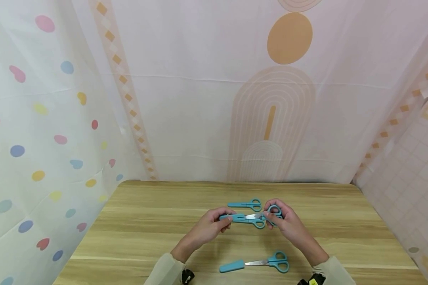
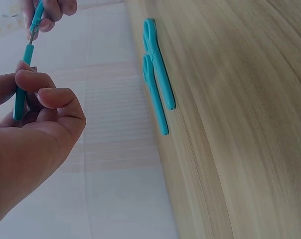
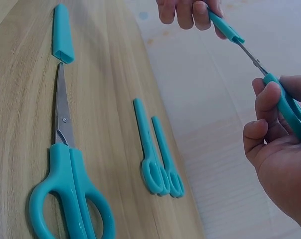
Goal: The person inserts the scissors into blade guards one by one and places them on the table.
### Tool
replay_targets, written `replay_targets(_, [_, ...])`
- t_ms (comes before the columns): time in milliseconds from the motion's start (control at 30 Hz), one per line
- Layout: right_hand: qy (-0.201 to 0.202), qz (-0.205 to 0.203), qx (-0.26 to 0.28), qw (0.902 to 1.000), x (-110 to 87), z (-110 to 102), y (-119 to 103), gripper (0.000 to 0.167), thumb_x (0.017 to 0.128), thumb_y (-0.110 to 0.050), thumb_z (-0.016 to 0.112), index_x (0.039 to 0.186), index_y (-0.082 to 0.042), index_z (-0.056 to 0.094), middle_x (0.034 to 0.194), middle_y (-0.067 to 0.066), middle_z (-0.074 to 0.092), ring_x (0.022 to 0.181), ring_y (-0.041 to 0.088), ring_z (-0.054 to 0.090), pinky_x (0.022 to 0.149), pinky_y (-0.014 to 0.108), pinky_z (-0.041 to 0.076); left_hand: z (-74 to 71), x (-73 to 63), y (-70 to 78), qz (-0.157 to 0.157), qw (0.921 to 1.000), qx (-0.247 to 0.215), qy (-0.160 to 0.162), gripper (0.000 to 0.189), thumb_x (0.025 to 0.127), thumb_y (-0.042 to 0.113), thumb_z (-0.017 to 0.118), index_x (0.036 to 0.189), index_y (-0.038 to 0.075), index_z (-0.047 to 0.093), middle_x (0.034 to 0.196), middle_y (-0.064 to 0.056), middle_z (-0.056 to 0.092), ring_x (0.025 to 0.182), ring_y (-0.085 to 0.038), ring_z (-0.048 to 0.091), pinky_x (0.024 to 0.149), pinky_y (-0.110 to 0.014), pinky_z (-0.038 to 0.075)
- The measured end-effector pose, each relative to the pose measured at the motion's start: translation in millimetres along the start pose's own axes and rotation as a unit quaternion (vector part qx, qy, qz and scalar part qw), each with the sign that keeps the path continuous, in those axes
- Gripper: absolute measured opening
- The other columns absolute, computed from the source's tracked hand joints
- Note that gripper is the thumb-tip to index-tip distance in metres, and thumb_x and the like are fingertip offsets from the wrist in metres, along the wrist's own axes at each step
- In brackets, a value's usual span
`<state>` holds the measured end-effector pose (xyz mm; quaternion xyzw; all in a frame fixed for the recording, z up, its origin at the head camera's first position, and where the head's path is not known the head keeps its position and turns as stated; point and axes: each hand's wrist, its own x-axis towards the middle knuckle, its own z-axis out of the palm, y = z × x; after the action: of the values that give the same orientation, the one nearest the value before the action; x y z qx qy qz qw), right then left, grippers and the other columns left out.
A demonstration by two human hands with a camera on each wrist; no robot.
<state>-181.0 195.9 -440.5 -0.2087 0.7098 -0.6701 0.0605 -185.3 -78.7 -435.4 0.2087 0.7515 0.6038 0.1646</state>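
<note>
Above the table, my left hand (image 1: 209,226) pinches a turquoise blade cover (image 2: 22,102) between thumb and fingers. My right hand (image 1: 288,222) grips the turquoise handles of a pair of scissors (image 3: 286,105). The tips of the steel blades (image 3: 250,56) are inside the cover's mouth, and the part near the pivot shows bare between the two hands. Behind and below the hands lie two covered pairs of scissors side by side, the far one (image 1: 245,204) and the nearer one (image 1: 258,224), which the held pair partly overlaps in the head view.
Closer to me on the wood-grain table (image 1: 157,233) lies another pair of scissors (image 1: 278,261) with bare blades. Its separate cover (image 1: 232,266) lies just left of the blade tips. A patterned curtain (image 1: 185,118) hangs behind the table's far edge.
</note>
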Motion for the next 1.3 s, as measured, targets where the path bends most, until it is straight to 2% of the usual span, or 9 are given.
replay_targets(200, [0.008, 0.018, -0.008, 0.9998, 0.4, 1, 1, 0.033, 0.100, -0.019, 0.059, 0.114, 0.008, 0.047, 0.083, 0.000, 0.049, 0.069, 0.013, 0.055, 0.068, 0.031, 0.049, 1.0, -0.8, 0.9, -0.001, 1.0000, -0.001, -0.001, 0.024, 0.104, 0.015, 0.052, 0.118, -0.001, 0.063, 0.084, -0.001, 0.056, 0.073, -0.012, 0.048, 0.068, -0.027, 0.044])
replay_targets(333, [0.008, 0.014, -0.012, 0.9998, 0.7, 3, 0, 0.033, 0.101, -0.018, 0.059, 0.114, 0.009, 0.047, 0.082, 0.000, 0.049, 0.069, 0.018, 0.055, 0.068, 0.031, 0.049, 1.3, -1.3, 2.1, -0.002, 1.0000, -0.002, -0.002, 0.024, 0.104, 0.017, 0.053, 0.117, 0.001, 0.063, 0.084, -0.001, 0.055, 0.074, -0.012, 0.048, 0.067, -0.026, 0.044])
replay_targets(600, [0.007, 0.022, -0.018, 0.9996, 1.2, 5, -2, 0.030, 0.100, -0.019, 0.059, 0.113, 0.006, 0.049, 0.082, 0.001, 0.050, 0.069, 0.010, 0.055, 0.069, 0.031, 0.049, 2.0, -1.4, 3.7, -0.005, 1.0000, -0.004, -0.002, 0.023, 0.103, 0.017, 0.053, 0.117, 0.001, 0.064, 0.084, -0.002, 0.056, 0.074, -0.012, 0.048, 0.066, -0.025, 0.043])
replay_targets(800, [0.000, 0.005, -0.016, 0.9999, 1.6, 6, -2, 0.027, 0.101, -0.016, 0.057, 0.112, 0.007, 0.048, 0.081, 0.000, 0.049, 0.069, 0.011, 0.055, 0.069, 0.030, 0.049, 1.7, -0.9, 3.7, -0.004, 1.0000, -0.002, -0.002, 0.024, 0.103, 0.016, 0.053, 0.117, 0.000, 0.063, 0.084, -0.002, 0.056, 0.074, -0.012, 0.049, 0.066, -0.025, 0.044])
replay_targets(1000, [0.003, 0.018, -0.010, 0.9998, 3.3, 7, -1, 0.029, 0.100, -0.021, 0.059, 0.113, 0.004, 0.049, 0.081, 0.000, 0.050, 0.069, 0.013, 0.055, 0.070, 0.031, 0.050, 1.8, -0.1, 3.8, -0.002, 1.0000, 0.000, -0.001, 0.025, 0.103, 0.017, 0.053, 0.118, -0.001, 0.063, 0.084, -0.002, 0.056, 0.074, -0.012, 0.049, 0.067, -0.025, 0.045])
replay_targets(1167, [0.000, 0.016, -0.009, 0.9998, 5.1, 9, -1, 0.024, 0.101, -0.021, 0.059, 0.111, -0.002, 0.050, 0.080, 0.001, 0.049, 0.069, 0.014, 0.054, 0.070, 0.031, 0.050, 1.9, 0.6, 4.7, -0.002, 1.0000, -0.001, -0.002, 0.022, 0.103, 0.017, 0.053, 0.116, 0.003, 0.065, 0.084, -0.002, 0.056, 0.075, -0.013, 0.049, 0.066, -0.023, 0.044])
replay_targets(1300, [-0.002, 0.010, -0.012, 0.9999, 5.4, 11, -2, 0.022, 0.101, -0.020, 0.058, 0.110, -0.001, 0.049, 0.079, 0.001, 0.049, 0.069, 0.014, 0.054, 0.070, 0.029, 0.049, 1.6, 1.0, 5.2, -0.003, 1.0000, 0.000, -0.001, 0.020, 0.103, 0.017, 0.054, 0.115, 0.006, 0.066, 0.084, -0.001, 0.057, 0.074, -0.013, 0.049, 0.065, -0.023, 0.044])
